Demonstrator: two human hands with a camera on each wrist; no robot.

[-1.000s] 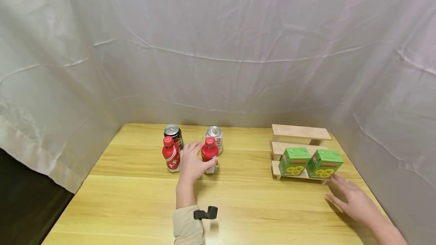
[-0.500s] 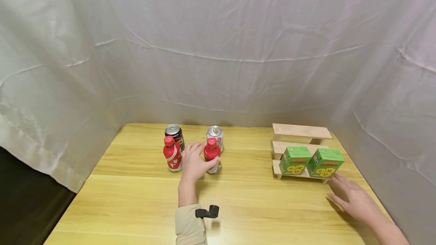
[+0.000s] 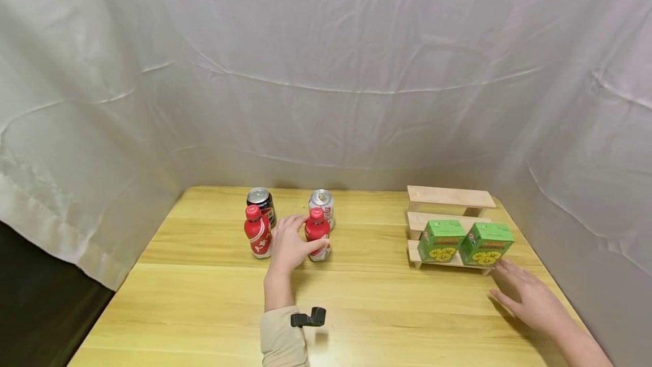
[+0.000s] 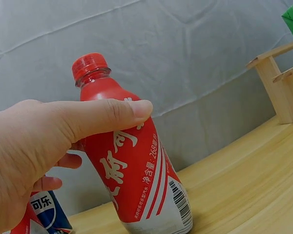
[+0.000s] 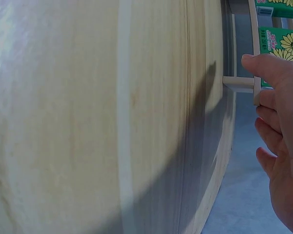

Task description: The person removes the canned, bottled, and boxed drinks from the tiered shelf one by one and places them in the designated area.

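Note:
My left hand [image 3: 289,248] grips a red soda bottle [image 3: 317,234] with a red cap, which stands upright. In the left wrist view the thumb lies across the front of the bottle [image 4: 132,165], and the fingers are partly hidden behind it. Left of this hand is another red bottle [image 3: 258,235], in front of a black can [image 3: 260,199]. Behind the gripped bottle stands a silver-white cola can [image 3: 322,203]. My right hand [image 3: 532,302] holds nothing. Its fingertips are right at the front right corner of a wooden tiered rack [image 3: 450,196].
Two green drink cartons, a left one [image 3: 441,240] and a right one [image 3: 487,244], sit side by side on the rack's lowest step. Pale curtains [image 3: 326,101] enclose the back and sides of the wooden table [image 3: 377,299].
The view shifts very slightly. Both hands and all the drinks keep practically the same places on the table and rack.

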